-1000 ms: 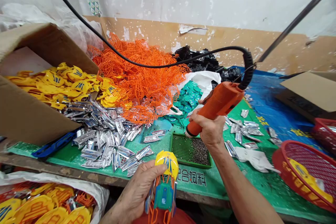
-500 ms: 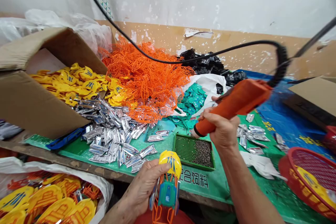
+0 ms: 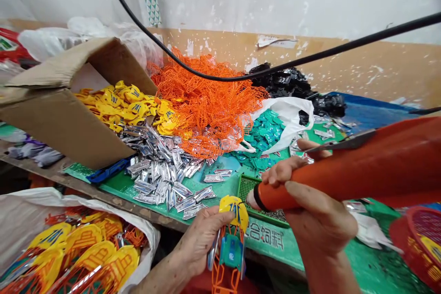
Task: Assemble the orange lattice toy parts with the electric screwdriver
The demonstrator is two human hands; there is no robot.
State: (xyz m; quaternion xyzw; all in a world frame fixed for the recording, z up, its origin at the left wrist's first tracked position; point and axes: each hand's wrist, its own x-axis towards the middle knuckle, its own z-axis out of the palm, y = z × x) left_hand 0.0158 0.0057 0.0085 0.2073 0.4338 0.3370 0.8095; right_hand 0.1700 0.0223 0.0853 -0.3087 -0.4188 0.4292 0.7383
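Note:
My left hand (image 3: 201,239) is closed on a plastic toy car body, low in the view. The toy has a yellow hood (image 3: 234,209), a teal middle piece, an orange frame and silver side panels. My right hand (image 3: 320,220) grips an orange, corded electric screwdriver (image 3: 365,161), fingers wrapped round its front end. Its pale nose is up and to the right of the yellow hood, apart from it in the picture. Behind the screwdriver, partly hidden, is a green mesh tray (image 3: 242,186) holding small dark screws (image 3: 277,214). The bit's tip is not distinguishable.
A cardboard box (image 3: 69,128) spills yellow parts (image 3: 138,105). Piles of orange frames (image 3: 206,96), silver panels (image 3: 153,183), teal pieces (image 3: 265,128) and black parts (image 3: 289,80) cover the table. A white sack (image 3: 151,239) holds assembled toys; a red basket (image 3: 409,248) stands right. A black cable (image 3: 213,76) hangs across.
My right hand has brought the screwdriver back from over the tray, nearer to me and the toy. The view has turned a little left. My left hand keeps its hold.

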